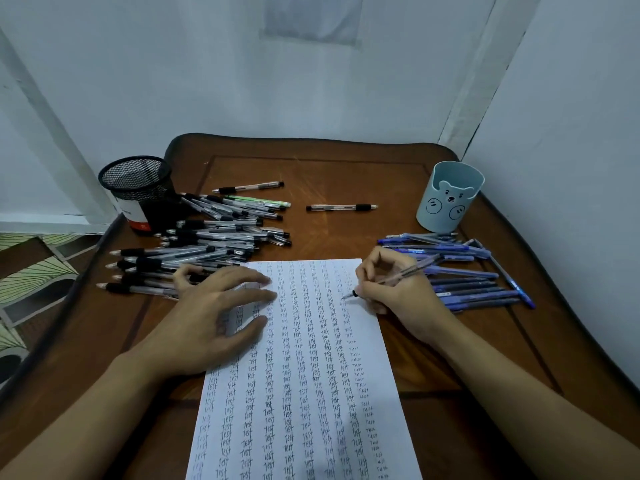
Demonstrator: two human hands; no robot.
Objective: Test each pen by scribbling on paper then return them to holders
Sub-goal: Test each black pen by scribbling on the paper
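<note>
So, right hand (398, 289) pinched clear-barrel pen (408, 271) between thumb and fingers, tip down near right edge of paper (311, 393), sheet packed with columns of "test". Left hand (214, 306) lay flat, fingers spread, pressing sheet's top left corner. Black pen pile (207, 244) just beyond left hand, mesh holder (138, 188) further back. Blue pens (467, 278) right beside right hand, bear holder (448, 199) behind them.

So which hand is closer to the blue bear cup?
Right. The right hand, gripping a pen, is in front of the bear pen holder, beside the blue pens. The left hand rests on the left edge of the paper, farther away.
</note>
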